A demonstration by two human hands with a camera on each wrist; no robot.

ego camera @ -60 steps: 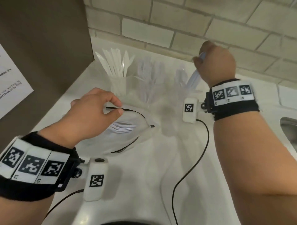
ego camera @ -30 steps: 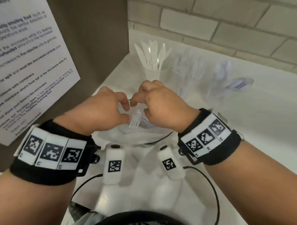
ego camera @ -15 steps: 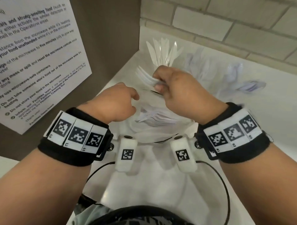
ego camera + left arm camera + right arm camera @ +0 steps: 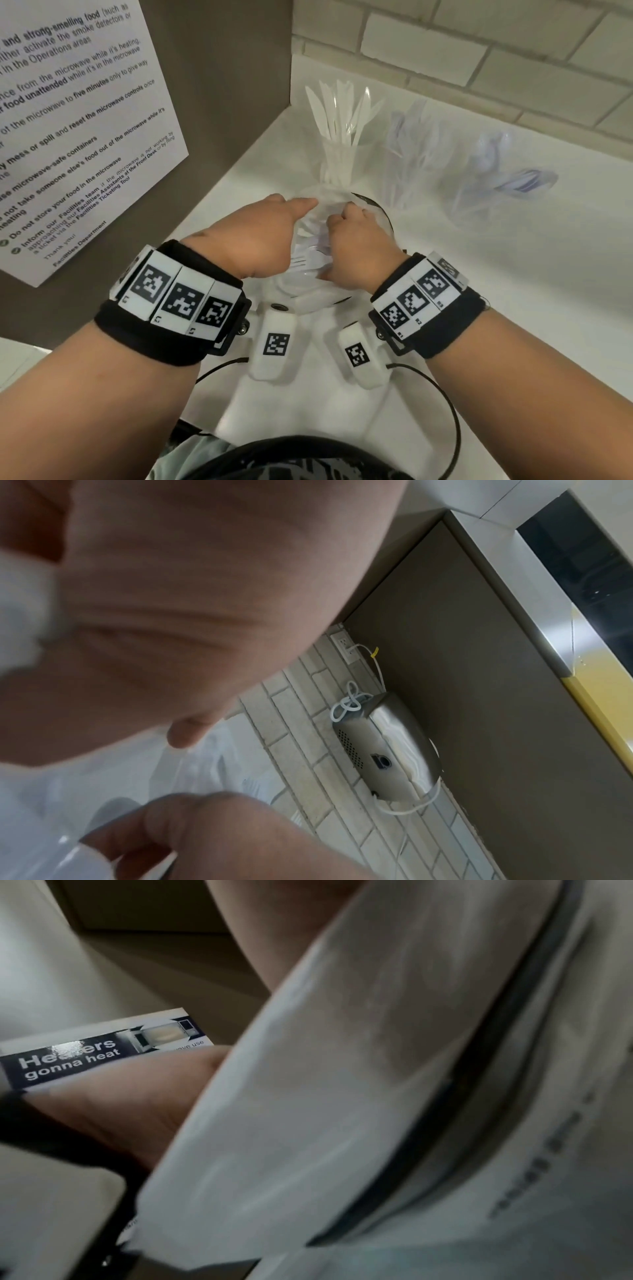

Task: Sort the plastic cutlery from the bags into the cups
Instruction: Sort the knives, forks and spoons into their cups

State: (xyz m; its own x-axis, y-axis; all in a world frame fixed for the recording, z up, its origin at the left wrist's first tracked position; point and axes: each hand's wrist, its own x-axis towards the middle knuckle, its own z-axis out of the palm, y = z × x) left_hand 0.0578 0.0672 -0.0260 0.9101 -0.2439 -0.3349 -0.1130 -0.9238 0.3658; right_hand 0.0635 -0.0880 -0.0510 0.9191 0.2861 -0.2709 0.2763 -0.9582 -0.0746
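Note:
A clear zip bag (image 4: 379,211) of white plastic forks (image 4: 304,264) lies on the white counter (image 4: 513,325) between my hands. My left hand (image 4: 270,233) pinches the bag's left edge; the left wrist view shows its thumb and fingers (image 4: 205,831) curled over blurred plastic. My right hand (image 4: 356,246) reaches into the bag's mouth with its fingers curled down around the forks. The bag's film (image 4: 342,1096) fills the right wrist view. Behind the bag stand three clear cups: knives (image 4: 337,150), forks (image 4: 411,164) and spoons (image 4: 493,178).
A brown panel with a printed notice (image 4: 68,120) closes off the left side. A brick wall (image 4: 479,51) runs behind the cups. Black sensor cables (image 4: 452,421) trail over the near counter. A steel dispenser (image 4: 387,750) hangs on the wall in the left wrist view.
Two seconds ago my right hand was up at the right-hand cup. It came back to the bag, lifted a bunch of forks, and is now lower, in the bag's mouth. My left hand stayed on the bag.

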